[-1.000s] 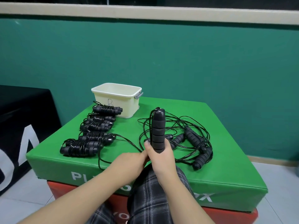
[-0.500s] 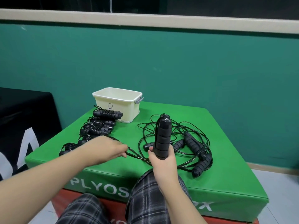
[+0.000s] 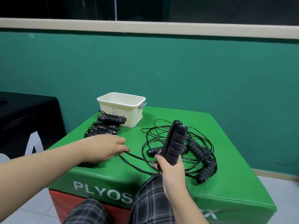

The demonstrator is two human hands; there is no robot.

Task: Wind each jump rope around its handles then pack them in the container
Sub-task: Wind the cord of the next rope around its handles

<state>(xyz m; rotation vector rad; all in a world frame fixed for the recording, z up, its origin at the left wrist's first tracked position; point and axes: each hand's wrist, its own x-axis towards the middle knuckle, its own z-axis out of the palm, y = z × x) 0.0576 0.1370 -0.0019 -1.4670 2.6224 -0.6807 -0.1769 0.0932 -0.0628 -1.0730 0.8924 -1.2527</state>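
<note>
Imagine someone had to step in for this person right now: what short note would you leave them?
Right hand: grips a pair of black foam handles upright above the green plyo box.
Left hand: pinches that rope's black cord low over the box top.
Done: several wound jump ropes lie in a row at the left, in front of the cream container.
Left: wind the held rope; untangle and wind the loose ropes piled at the right; then pack them all. No rope shows in the container, though its floor is hidden.
</note>
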